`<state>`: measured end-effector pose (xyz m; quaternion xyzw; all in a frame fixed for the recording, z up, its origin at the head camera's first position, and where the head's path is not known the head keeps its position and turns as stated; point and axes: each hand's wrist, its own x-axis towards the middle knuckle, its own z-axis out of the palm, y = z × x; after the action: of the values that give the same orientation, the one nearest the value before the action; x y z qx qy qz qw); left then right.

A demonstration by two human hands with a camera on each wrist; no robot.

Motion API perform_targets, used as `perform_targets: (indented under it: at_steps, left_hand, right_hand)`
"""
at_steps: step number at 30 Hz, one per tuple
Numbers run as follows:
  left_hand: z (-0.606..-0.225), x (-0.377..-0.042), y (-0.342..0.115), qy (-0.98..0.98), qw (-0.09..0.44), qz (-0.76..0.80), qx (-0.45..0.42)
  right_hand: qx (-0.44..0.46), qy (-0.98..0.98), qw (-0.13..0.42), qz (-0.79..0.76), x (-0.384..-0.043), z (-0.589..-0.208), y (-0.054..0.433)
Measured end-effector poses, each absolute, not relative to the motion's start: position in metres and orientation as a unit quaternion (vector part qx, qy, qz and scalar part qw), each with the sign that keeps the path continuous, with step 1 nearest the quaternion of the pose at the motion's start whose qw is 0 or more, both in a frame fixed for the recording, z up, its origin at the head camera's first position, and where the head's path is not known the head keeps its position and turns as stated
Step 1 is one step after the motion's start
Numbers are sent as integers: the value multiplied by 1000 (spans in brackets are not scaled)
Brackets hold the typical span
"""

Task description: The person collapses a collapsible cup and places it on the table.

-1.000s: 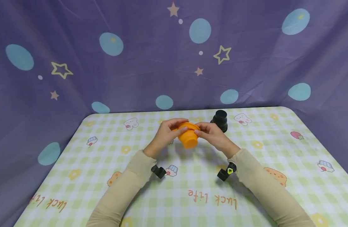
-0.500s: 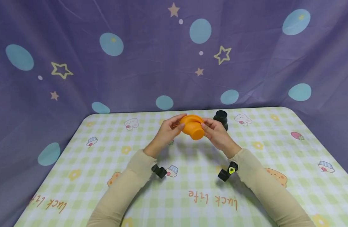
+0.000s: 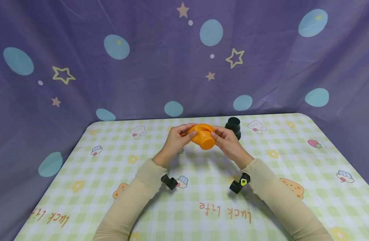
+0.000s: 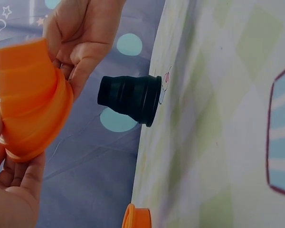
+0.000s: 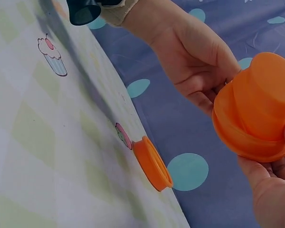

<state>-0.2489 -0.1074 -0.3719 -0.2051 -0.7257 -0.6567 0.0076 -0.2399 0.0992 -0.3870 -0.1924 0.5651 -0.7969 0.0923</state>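
Both hands hold an orange collapsible silicone cup (image 3: 206,139) above the table, its wide rim away from the person and its narrow base toward them. My left hand (image 3: 178,139) grips the rim side at the left, thumb on the near wall. At the right, my right hand (image 3: 229,144) pinches the other side with thumb and fingers. The cup's wall (image 4: 31,104) looks folded and lopsided, the base leaning toward the right. Behind the right hand a dark green collapsible cup (image 3: 233,127) stands upside down on the table, wide rim down.
A round orange rimmed piece (image 5: 153,164) lies on the table beyond the left hand, mostly hidden in the head view. The checked tablecloth (image 3: 178,214) covers the table. A purple curtain (image 3: 160,80) hangs behind its far edge.
The orange cup rose and tipped, its base swinging to the right and up, then came slightly back down and left. Both hands keep hold of it. The green cup stays put.
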Motion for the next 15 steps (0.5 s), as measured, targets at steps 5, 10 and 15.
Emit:
perform_targets:
  at_steps: [5,10,15]
  left_hand:
    - [-375,-251,-106,-730,20,-652,-205]
    - [-375,-252,-106,-738,31,-641,-209]
    - [-374,-252,-106,-747,39,-632,-203]
  right_hand:
    - [-195,566,90,-796,-240,-388,99]
    - [-197,570,88,-793,-240,-389,99]
    - [-198,576,87,-788,-240,-387,98]
